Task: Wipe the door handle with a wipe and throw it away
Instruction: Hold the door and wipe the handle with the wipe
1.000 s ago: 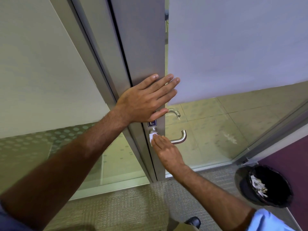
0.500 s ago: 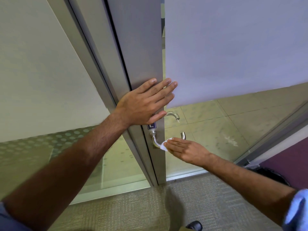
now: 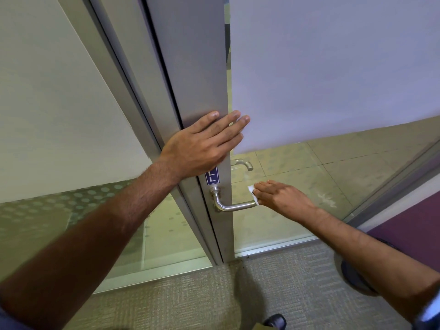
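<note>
A brushed-metal lever door handle [image 3: 234,206] sticks out from the grey door stile [image 3: 200,86], just below a small blue label [image 3: 212,176]. My right hand [image 3: 278,196] is closed around the handle's free end with a small white wipe [image 3: 252,194] folded between fingers and metal. Only a corner of the wipe shows. My left hand [image 3: 206,145] lies flat and open against the door stile above the handle, fingers spread onto the frosted glass panel [image 3: 333,67].
A second handle [image 3: 243,163] shows through the glass on the door's far side. A black waste bin [image 3: 352,275] stands at the lower right, mostly hidden by my right forearm. Grey carpet [image 3: 190,298] covers the floor; my shoe tip [image 3: 275,320] is at the bottom.
My right hand has slid the wipe along the handle from its base at the door out to the free end. My left hand stays flat on the door.
</note>
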`<act>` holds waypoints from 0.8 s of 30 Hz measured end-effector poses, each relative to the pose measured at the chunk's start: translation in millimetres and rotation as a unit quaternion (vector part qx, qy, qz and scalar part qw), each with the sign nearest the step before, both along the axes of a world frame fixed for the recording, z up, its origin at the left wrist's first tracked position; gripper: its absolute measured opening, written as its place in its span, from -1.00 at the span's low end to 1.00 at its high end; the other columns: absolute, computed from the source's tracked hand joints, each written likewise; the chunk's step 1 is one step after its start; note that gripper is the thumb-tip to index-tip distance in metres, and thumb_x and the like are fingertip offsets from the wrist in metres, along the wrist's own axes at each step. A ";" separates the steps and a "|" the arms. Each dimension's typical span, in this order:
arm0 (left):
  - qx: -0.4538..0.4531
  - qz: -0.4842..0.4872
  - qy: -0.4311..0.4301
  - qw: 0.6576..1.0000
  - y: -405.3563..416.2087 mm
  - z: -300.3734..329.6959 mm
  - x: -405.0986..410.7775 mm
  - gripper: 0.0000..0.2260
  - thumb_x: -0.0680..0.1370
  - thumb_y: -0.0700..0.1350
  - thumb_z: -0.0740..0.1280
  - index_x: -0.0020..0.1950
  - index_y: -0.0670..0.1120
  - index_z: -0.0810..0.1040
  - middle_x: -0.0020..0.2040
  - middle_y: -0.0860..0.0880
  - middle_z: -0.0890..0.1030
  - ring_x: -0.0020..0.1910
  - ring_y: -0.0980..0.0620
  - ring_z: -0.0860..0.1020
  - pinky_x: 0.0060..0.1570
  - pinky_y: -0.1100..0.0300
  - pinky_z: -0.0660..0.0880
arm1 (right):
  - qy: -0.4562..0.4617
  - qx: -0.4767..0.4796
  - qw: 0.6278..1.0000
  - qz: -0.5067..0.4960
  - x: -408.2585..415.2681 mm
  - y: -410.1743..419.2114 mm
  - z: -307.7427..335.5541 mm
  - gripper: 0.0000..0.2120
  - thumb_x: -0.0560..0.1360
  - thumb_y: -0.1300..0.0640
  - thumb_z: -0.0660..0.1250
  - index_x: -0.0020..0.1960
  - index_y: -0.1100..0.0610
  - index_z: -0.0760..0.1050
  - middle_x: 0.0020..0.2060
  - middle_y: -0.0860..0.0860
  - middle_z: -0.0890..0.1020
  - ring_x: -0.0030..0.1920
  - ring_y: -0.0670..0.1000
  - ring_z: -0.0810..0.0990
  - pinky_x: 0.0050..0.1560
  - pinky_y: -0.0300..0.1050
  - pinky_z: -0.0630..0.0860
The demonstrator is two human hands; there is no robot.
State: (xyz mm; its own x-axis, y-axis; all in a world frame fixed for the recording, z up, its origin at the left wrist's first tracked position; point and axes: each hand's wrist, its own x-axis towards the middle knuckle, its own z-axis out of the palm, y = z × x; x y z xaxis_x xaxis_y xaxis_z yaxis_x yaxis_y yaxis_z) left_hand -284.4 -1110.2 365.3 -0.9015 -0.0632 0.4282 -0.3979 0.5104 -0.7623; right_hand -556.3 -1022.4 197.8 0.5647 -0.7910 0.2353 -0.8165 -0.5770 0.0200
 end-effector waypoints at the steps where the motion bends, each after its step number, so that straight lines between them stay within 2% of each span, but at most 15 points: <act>1: 0.002 0.000 0.002 1.000 -0.1 0.0 0.0 -0.70 0.76 -0.10 0.20 0.46 -0.09 0.55 0.63 -0.13 0.35 0.60 -0.12 0.36 0.55 -0.06 0.21 | -0.024 0.058 0.997 -0.038 1.2 -0.3 3.6 -0.66 0.61 -0.11 0.11 0.23 0.02 0.50 0.14 0.04 0.66 0.01 0.12 0.66 -0.11 0.03 0.65; 3: 0.008 0.001 0.006 1.000 0.2 -1.0 -0.3 -0.69 0.76 -0.09 0.20 0.47 -0.09 0.54 0.64 -0.13 0.33 0.61 -0.13 0.35 0.56 -0.06 0.19 | -0.131 0.166 0.972 -0.101 3.0 0.1 5.7 -0.57 0.61 -0.22 0.05 0.17 0.04 0.52 0.03 0.02 0.70 -0.09 0.09 0.66 -0.12 0.06 0.65; 4: 0.011 0.002 0.005 1.000 0.4 -1.7 -0.2 -0.68 0.76 -0.09 0.20 0.48 -0.09 0.53 0.65 -0.13 0.32 0.61 -0.14 0.34 0.57 -0.06 0.18 | -0.207 0.198 0.950 -0.123 4.2 -0.2 4.2 -0.58 0.61 -0.20 0.11 0.09 0.10 0.56 -0.02 0.04 0.72 -0.10 0.11 0.67 -0.09 0.07 0.63; 6: 0.017 0.003 0.002 1.000 0.1 -2.7 0.6 -0.67 0.75 -0.07 0.22 0.50 -0.09 0.51 0.66 -0.13 0.30 0.62 -0.15 0.32 0.57 -0.07 0.16 | -0.349 0.240 0.889 -0.177 10.5 -1.6 -1.3 -0.68 0.58 -0.02 0.25 -0.01 0.21 0.63 0.00 0.14 0.74 0.00 0.16 0.69 0.00 0.11 0.61; 8: 0.021 0.004 0.002 1.000 -1.2 -3.3 2.7 -0.67 0.75 -0.06 0.23 0.50 -0.09 0.50 0.67 -0.14 0.28 0.63 -0.15 0.30 0.57 -0.08 0.16 | -0.501 0.286 0.784 -0.229 20.9 -1.8 -8.2 -0.79 0.56 0.13 0.30 -0.03 0.12 0.72 -0.08 0.06 0.77 -0.06 0.03 0.74 -0.10 -0.07 0.65; 9: 0.022 0.004 0.003 1.000 -1.7 -3.9 3.3 -0.66 0.74 -0.05 0.24 0.50 -0.09 0.50 0.67 -0.14 0.27 0.63 -0.16 0.29 0.57 -0.08 0.16 | -0.570 0.302 0.723 -0.248 27.4 0.2 -11.5 -0.76 0.57 0.18 0.30 -0.07 0.05 0.75 -0.16 -0.02 0.78 -0.14 -0.05 0.73 -0.16 -0.17 0.64; 11: 0.023 0.002 0.006 1.000 -2.6 -5.6 3.4 -0.66 0.75 -0.04 0.23 0.50 -0.09 0.50 0.67 -0.13 0.27 0.63 -0.16 0.29 0.56 -0.09 0.17 | -0.672 0.311 0.608 -0.287 40.3 8.5 -19.8 -0.69 0.60 0.24 0.26 -0.14 0.06 0.74 -0.22 -0.04 0.77 -0.16 -0.04 0.70 -0.19 -0.22 0.63; 12: 0.024 0.000 0.007 1.000 -3.1 -6.2 2.8 -0.66 0.75 -0.04 0.23 0.50 -0.09 0.50 0.67 -0.13 0.28 0.63 -0.16 0.30 0.56 -0.09 0.18 | -0.712 0.307 0.553 -0.305 46.2 13.4 -25.6 -0.69 0.61 0.26 0.23 -0.12 0.12 0.73 -0.17 -0.01 0.78 -0.10 0.01 0.71 -0.15 -0.19 0.65; 14: 0.025 -0.005 0.010 1.000 -3.9 -6.8 2.4 -0.67 0.75 -0.04 0.23 0.49 -0.10 0.51 0.67 -0.14 0.28 0.63 -0.16 0.30 0.55 -0.09 0.20 | -0.777 0.291 0.456 -0.322 59.1 24.6 -36.1 -0.71 0.62 0.31 0.17 -0.05 0.28 0.67 0.03 0.11 0.75 0.03 0.08 0.71 0.01 -0.06 0.67; 17: 0.020 -0.009 0.011 1.000 -5.0 -7.5 1.5 -0.66 0.75 -0.03 0.23 0.49 -0.10 0.51 0.66 -0.14 0.29 0.63 -0.16 0.30 0.55 -0.09 0.21 | -0.855 0.286 0.331 -0.277 83.2 43.1 -45.4 -0.69 0.60 0.40 0.13 0.04 0.30 0.65 0.15 0.10 0.71 0.07 0.12 0.72 0.07 -0.01 0.66; 19: 0.021 -0.008 0.011 1.000 -5.2 -7.9 1.6 -0.66 0.75 -0.04 0.23 0.50 -0.10 0.50 0.67 -0.14 0.28 0.63 -0.16 0.29 0.55 -0.09 0.21 | -0.875 0.314 0.290 -0.227 108.0 52.2 -48.2 -0.70 0.58 0.40 0.11 0.15 0.37 0.59 0.21 0.08 0.69 0.12 0.25 0.69 0.22 0.06 0.59; 21: 0.023 -0.006 0.010 1.000 -5.1 -8.0 1.7 -0.66 0.75 -0.04 0.23 0.50 -0.10 0.50 0.67 -0.14 0.27 0.63 -0.17 0.28 0.56 -0.10 0.19 | -0.888 0.326 0.265 -0.188 136.4 55.0 -48.2 -0.72 0.58 0.39 0.10 0.17 0.38 0.53 0.27 0.06 0.65 0.16 0.29 0.67 0.25 0.02 0.58; 22: 0.023 -0.006 0.009 1.000 -4.7 -7.8 1.6 -0.66 0.75 -0.04 0.22 0.50 -0.10 0.50 0.67 -0.14 0.27 0.63 -0.17 0.29 0.56 -0.10 0.19 | -0.898 0.324 0.242 -0.173 150.1 54.4 -47.0 -0.72 0.60 0.38 0.09 0.19 0.36 0.53 0.29 0.07 0.64 0.18 0.29 0.66 0.23 -0.03 0.59; 24: 0.024 -0.004 0.007 1.000 -3.7 -7.8 1.7 -0.65 0.75 -0.04 0.22 0.51 -0.10 0.49 0.67 -0.14 0.28 0.63 -0.17 0.29 0.57 -0.09 0.18 | -0.922 0.311 0.170 -0.153 172.2 51.5 -41.6 -0.67 0.66 0.33 0.07 0.31 0.32 0.52 0.29 0.14 0.62 0.23 0.26 0.63 0.27 -0.04 0.54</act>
State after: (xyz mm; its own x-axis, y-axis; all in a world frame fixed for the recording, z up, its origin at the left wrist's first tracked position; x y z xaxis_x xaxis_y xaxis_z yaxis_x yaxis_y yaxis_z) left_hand -282.6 -1113.9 357.5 -0.8958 -0.0769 0.4378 -0.4045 0.5493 -0.7312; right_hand -384.1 -970.9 156.2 -0.1058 -0.9132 -0.3936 0.9040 0.0766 -0.4207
